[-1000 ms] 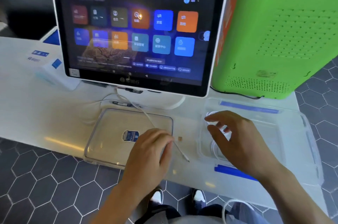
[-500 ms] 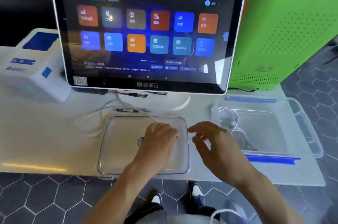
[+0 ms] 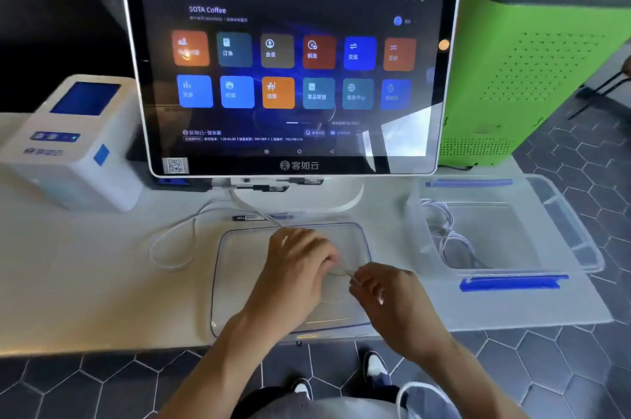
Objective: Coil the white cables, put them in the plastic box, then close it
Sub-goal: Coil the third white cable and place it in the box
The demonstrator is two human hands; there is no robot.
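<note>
A thin white cable point(image 3: 177, 237) loops over the white counter at the left and runs up under the screen. Its near end passes between my hands above the clear box lid point(image 3: 239, 247), which lies flat on the counter. My left hand point(image 3: 297, 268) is closed around the cable. Just to its right, my right hand point(image 3: 382, 292) pinches the cable's end. At the right stands the open clear plastic box point(image 3: 563, 224) with blue latches, and a coiled white cable point(image 3: 450, 237) lies inside it at its left side.
A large touchscreen terminal point(image 3: 290, 70) on a white stand rises right behind the lid. A white receipt printer point(image 3: 75, 145) sits at the left and a green machine point(image 3: 532, 70) at the back right. The counter's front edge runs just below my wrists.
My right hand left the box and came to the cable beside my left hand. Both hands now hold the cable over the lid, and the view has shifted left.
</note>
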